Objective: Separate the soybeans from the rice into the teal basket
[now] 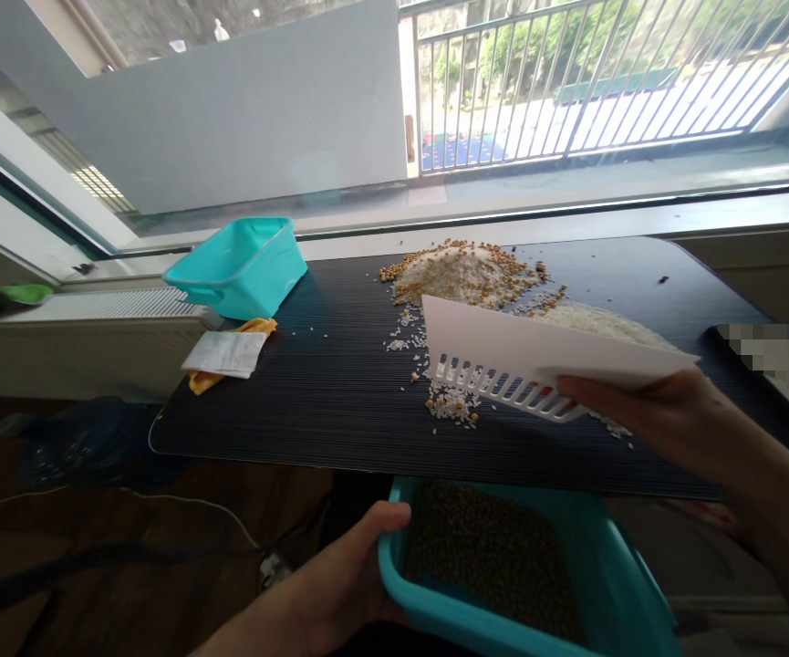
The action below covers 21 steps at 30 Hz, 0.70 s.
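Observation:
My left hand point(359, 566) is closed on the left rim of a teal plastic bin point(411, 593), thumb over the edge. Small dark brown grains point(490, 557) cover the bin's bottom, just below the table's front edge. Above the table, my right hand point(647, 401) grips a white slotted scoop point(537, 351), tilted so its row of slots faces down. Behind the scoop lies a heap of white rice point(449, 274) with yellow-brown kernels over it. To its right, a second rice pile point(606, 324) is partly hidden by the scoop. Loose grains point(454, 406) lie scattered under the slots.
On the dark table point(326, 392), a second teal bin point(243, 265) stands at the back left corner. A folded white tissue point(226, 353) lies on an orange cloth point(202, 381). A dark-edged object point(763, 383) is at the right. A window with a railing point(572, 91) is behind.

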Available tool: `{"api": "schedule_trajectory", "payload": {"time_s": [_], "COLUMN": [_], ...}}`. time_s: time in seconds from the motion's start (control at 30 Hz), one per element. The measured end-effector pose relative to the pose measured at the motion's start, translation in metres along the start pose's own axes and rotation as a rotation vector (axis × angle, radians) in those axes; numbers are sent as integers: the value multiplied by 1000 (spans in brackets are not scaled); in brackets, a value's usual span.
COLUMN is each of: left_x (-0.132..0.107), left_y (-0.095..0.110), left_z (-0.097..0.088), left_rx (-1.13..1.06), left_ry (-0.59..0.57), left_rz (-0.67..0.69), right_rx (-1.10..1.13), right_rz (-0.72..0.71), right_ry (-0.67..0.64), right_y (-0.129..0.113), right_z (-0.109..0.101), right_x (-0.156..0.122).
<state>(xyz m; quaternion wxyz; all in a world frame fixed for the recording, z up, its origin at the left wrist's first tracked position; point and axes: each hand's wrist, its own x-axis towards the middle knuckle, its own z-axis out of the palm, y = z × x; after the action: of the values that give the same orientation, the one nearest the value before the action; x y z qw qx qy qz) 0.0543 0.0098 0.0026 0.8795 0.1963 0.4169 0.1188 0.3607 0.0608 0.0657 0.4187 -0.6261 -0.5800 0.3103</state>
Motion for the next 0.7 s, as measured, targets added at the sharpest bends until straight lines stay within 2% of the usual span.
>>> {"api": "schedule_trajectory", "payload": {"time_s": [0.23,0.47,0.6,0.7], "left_x": [1,1,0,-1], "left_y": [-2,-2,-3,-3], "left_z": [-2,-1,-2,-2], "left_rx": [5,4,-2,-6], "left_ry": [9,28,20,15], "left_rz": [-6,-11,-6,0], "right_rx": [-24,-35,-60,-74], "right_rz": [-12,-28,-39,-72], "right_ry": [-39,2,-57,-122], "right_y": [-2,-11,-18,-19], "right_z": [2,8,19,17], "right_x": [0,12,24,26]}}
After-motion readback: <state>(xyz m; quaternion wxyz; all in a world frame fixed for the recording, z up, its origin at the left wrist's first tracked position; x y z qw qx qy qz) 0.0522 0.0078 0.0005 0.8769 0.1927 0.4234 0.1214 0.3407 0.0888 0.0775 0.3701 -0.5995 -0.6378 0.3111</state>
